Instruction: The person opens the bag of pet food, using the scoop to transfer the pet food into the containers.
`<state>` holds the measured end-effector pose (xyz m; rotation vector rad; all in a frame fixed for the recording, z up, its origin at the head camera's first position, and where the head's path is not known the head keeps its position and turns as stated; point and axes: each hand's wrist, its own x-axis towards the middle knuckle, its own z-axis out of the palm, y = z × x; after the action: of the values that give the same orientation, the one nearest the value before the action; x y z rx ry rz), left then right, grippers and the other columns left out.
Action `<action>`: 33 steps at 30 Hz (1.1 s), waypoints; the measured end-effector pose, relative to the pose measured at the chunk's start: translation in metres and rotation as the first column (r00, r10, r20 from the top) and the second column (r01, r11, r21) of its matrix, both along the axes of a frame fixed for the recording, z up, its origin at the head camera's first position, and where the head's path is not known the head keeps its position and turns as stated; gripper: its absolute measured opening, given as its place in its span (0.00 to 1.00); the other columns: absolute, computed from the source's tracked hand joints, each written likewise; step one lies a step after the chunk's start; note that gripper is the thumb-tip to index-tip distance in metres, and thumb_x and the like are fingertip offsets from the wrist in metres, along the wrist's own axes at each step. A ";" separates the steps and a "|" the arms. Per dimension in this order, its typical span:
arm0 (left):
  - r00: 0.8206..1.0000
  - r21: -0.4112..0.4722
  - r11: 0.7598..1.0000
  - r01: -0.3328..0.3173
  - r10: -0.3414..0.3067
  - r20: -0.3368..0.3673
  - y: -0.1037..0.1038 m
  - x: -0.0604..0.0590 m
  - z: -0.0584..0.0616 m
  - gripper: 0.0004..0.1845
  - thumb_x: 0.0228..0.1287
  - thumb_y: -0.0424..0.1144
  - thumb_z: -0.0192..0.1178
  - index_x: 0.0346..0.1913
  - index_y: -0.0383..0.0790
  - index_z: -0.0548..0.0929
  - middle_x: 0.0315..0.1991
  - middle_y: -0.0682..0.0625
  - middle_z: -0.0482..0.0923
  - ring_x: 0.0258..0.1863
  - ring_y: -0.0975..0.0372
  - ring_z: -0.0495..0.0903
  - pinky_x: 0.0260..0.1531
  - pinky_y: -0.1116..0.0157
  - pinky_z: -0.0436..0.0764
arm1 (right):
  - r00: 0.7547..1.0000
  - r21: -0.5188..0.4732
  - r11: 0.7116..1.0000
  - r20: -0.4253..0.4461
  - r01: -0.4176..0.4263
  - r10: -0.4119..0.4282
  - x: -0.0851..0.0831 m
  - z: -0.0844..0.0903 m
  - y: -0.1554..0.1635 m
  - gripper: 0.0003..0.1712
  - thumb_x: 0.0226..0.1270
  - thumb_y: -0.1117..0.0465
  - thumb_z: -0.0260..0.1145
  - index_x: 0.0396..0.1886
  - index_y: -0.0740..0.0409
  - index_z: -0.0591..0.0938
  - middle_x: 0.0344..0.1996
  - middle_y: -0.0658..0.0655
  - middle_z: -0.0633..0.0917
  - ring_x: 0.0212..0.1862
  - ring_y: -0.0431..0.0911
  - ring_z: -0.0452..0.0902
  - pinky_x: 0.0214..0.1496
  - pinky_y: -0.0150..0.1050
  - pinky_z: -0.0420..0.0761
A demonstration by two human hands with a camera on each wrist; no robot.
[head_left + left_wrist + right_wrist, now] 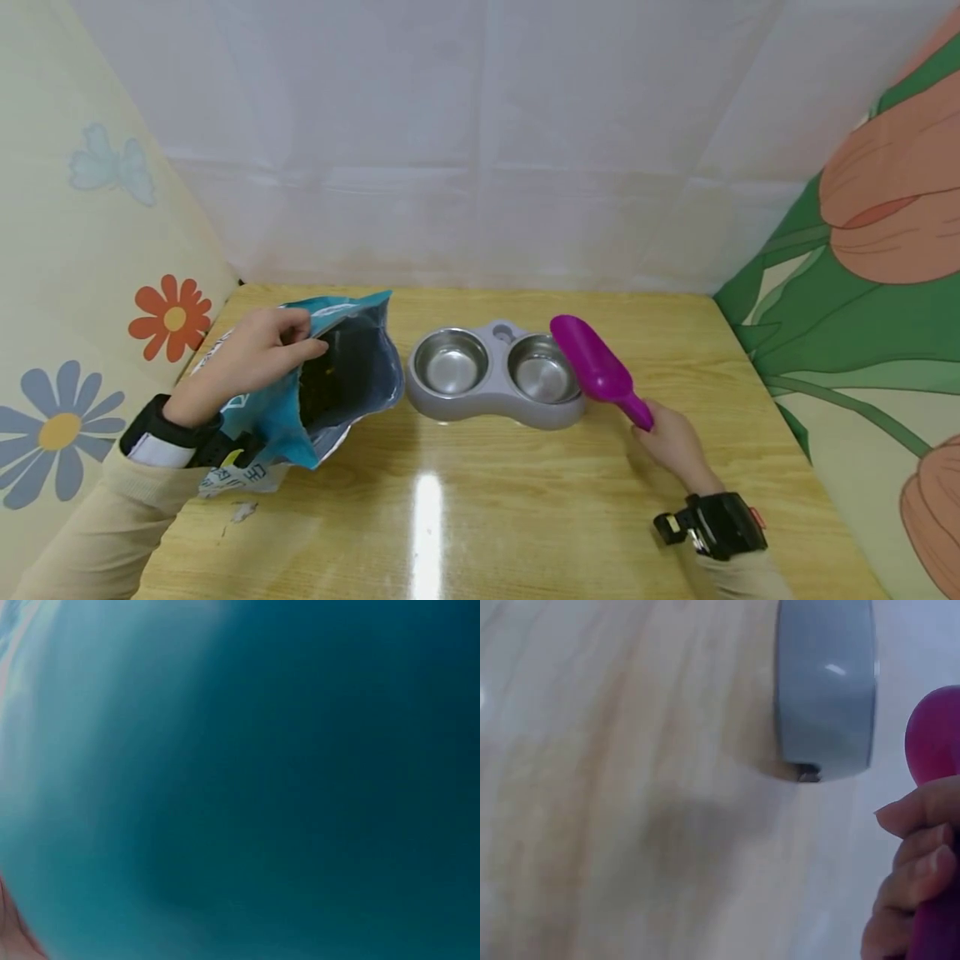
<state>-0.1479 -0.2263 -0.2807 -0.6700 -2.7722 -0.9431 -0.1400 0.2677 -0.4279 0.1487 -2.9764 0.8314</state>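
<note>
My left hand (258, 354) pinches the upper rim of a blue and white bag (281, 417), its thumb at the mouth. The bag's mouth faces right and shows a silvery lining, with dark brownish bits in the shadow inside. Blue bag surface fills almost the whole left wrist view. In my right hand (675, 442) is the handle of a purple scoop (596, 367), fingers curled round it in the right wrist view. The scoop's head is raised at the right edge of a grey double-bowl pet feeder (480, 406), overlapping its right steel bowl (542, 375).
The feeder's left steel bowl (452, 367) sits close to the bag's mouth. All stand on a wooden table (525, 517). A white curtain (480, 167) hangs behind, and patterned panels (885, 333) close off both sides. A small whitish scrap (243, 511) lies below the bag.
</note>
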 end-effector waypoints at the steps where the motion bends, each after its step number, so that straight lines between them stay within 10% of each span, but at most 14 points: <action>1: 1.000 0.001 1.000 0.000 0.000 0.001 0.000 0.000 0.000 0.19 0.57 0.34 0.61 0.16 0.42 0.62 0.12 0.56 0.53 0.10 0.64 0.56 0.13 0.65 0.58 | 1.000 0.007 1.000 -0.010 -0.011 0.011 0.000 0.002 -0.002 0.06 0.49 0.72 0.60 0.22 0.62 0.70 0.13 0.51 0.69 0.17 0.43 0.63 0.19 0.36 0.63; 20: 1.000 0.014 1.000 -0.001 0.001 0.004 0.000 0.000 0.000 0.19 0.56 0.34 0.61 0.16 0.42 0.63 0.11 0.56 0.54 0.10 0.63 0.57 0.13 0.66 0.58 | 0.977 0.116 0.978 -0.111 -0.172 0.185 -0.002 0.031 -0.046 0.08 0.49 0.72 0.63 0.25 0.61 0.71 0.14 0.50 0.68 0.17 0.42 0.60 0.19 0.34 0.59; 33: 0.999 -0.008 1.000 -0.023 0.023 0.029 -0.001 0.000 0.001 0.19 0.58 0.37 0.61 0.17 0.42 0.63 0.12 0.55 0.54 0.10 0.63 0.56 0.14 0.65 0.58 | 0.911 0.133 0.935 -0.215 -0.329 0.351 -0.013 0.031 -0.090 0.14 0.43 0.73 0.65 0.23 0.57 0.69 0.13 0.47 0.65 0.16 0.39 0.59 0.19 0.31 0.60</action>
<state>-0.1478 -0.2272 -0.2799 -0.6288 -2.8045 -0.9456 -0.1529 0.1781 -0.3968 0.7363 -2.7995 0.6420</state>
